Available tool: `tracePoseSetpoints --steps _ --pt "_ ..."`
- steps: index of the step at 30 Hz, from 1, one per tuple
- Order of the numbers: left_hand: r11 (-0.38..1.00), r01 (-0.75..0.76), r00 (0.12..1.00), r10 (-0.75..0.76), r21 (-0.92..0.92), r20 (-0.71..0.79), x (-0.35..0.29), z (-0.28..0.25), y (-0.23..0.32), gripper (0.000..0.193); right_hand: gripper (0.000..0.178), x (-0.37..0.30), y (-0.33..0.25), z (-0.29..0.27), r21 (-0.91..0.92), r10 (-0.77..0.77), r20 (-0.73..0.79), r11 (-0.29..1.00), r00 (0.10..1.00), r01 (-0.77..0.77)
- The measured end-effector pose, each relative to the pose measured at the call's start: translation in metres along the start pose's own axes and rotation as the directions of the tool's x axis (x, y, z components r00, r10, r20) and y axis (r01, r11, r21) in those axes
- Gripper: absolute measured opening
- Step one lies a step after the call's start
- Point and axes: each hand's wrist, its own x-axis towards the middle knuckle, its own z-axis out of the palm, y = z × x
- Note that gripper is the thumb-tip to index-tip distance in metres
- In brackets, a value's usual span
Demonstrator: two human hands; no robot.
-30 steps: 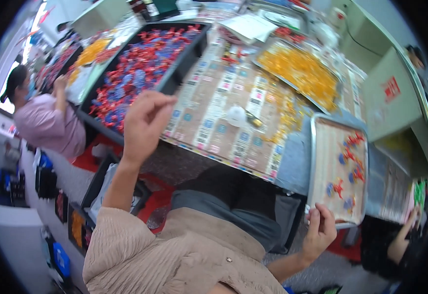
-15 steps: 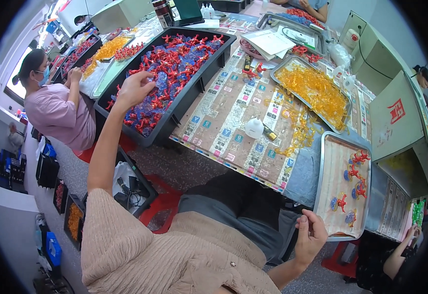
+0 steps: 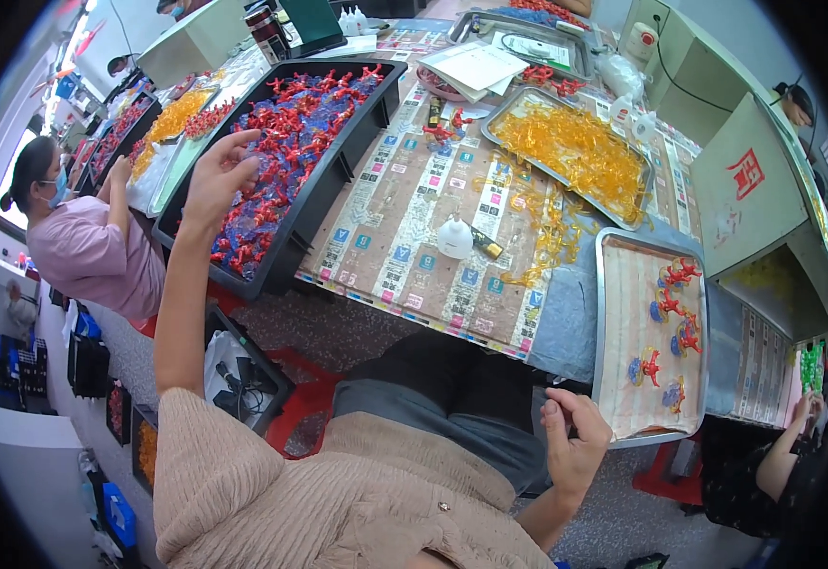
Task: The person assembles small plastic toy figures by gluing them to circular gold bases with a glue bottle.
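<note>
At the left, the arm reaches out long from the near side and the left hand (image 3: 215, 180) hangs over the left side of the black bin (image 3: 338, 161), fingers loosely extended, thumb apart, nothing visible in its grasp. The step in hand looks like choosing from the red-and-blue figures (image 3: 293, 156) heaped there; picking one up would call for lowering and closing the fingertips. At the right, the right hand (image 3: 575, 436) sits low beside the near-left corner of the lined metal tray (image 3: 627, 303) bearing five figures, fingers half curled, contents impossible to tell.
</note>
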Motion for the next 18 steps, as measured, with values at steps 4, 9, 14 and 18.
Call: tracePoseSetpoints --steps 4,9,14,18 --pt "0.812 0.139 0.984 -0.049 -0.567 0.170 -0.065 0.054 0.050 0.032 0.015 0.008 -0.005 0.018 0.111 0.013 0.044 0.994 0.999 -0.017" --pt "0.124 0.666 0.735 0.065 -0.736 0.675 -0.145 0.140 0.048 0.025 0.038 0.027 -0.022 0.063 0.481 -0.028 0.190 0.874 0.981 -0.068" --pt "-0.152 0.831 0.549 0.079 -0.534 0.832 -0.172 0.192 0.049 0.022 0.036 0.037 -0.017 0.075 0.593 -0.023 0.179 0.800 0.984 -0.089" --pt "0.013 0.839 0.543 0.058 -0.544 0.838 -0.174 0.198 0.051 0.024 0.034 0.043 -0.013 0.065 0.597 0.011 0.249 0.785 0.968 -0.163"
